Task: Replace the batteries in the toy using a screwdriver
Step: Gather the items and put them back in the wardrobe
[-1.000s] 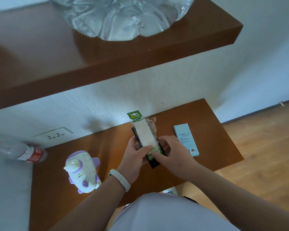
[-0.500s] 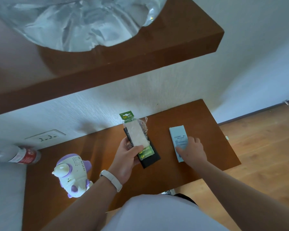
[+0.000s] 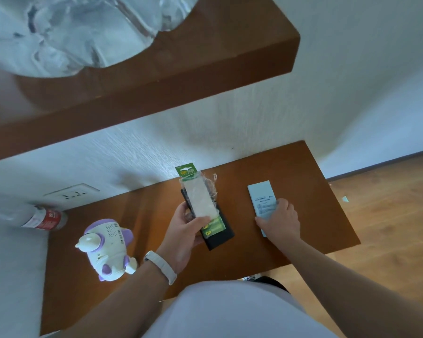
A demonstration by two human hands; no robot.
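**Left hand (image 3: 181, 230) and right hand (image 3: 279, 220) each grasping something**

From my remote seat I see the left hand raised over the middle of the brown wooden tabletop (image 3: 144, 215), thumb across the front of a clear plastic battery pack with a green card header (image 3: 200, 201), fingers wrapped behind it. Green batteries show at the pack's near end. A flat black rectangular case (image 3: 220, 237) sits directly under the pack; I cannot tell whether the hand holds it too or it lies on the wood. A white wristband (image 3: 160, 265) circles that wrist.

The right hand is to the right, well apart from the left, clasping the near end of a flat pale blue cardboard box (image 3: 260, 196), thumb on one long edge and curled fingers over the other. The box lies on the tabletop.

The white and purple plastic toy (image 3: 108, 247) lies on the tabletop to the left of the left hand, untouched. Farther left, a clear bottle with a red label (image 3: 34, 218) lies on its side by the wall, below a white wall socket (image 3: 71, 193). Above hangs a brown wooden shelf (image 3: 205, 69) carrying crumpled clear plastic (image 3: 71, 32).
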